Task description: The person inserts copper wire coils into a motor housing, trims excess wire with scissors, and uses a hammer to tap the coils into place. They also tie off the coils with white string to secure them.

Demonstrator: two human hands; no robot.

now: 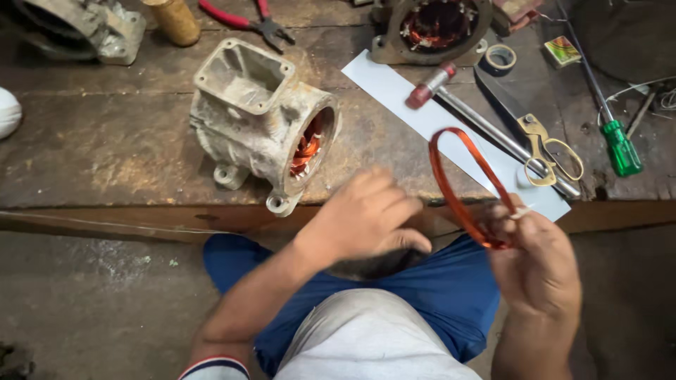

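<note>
One loop of copper winding wire (461,184), light, springy and easily kinked, is pinched at its lower end by the fingers (508,224) of the right hand (539,264), right of centre; the left hand (366,214) is curled shut, holding nothing visible, near the motor housing (260,119) on the tabletop (105,141).

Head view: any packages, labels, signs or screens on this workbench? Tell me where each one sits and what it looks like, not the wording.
Small box: far right of the workbench, right of the tape roll; flat, squarish, with a green, yellow and red printed top and pale edges.
White paper strip: lies diagonally under the hammer; long, plain, no print visible.
No signs or screens are in view.
</note>
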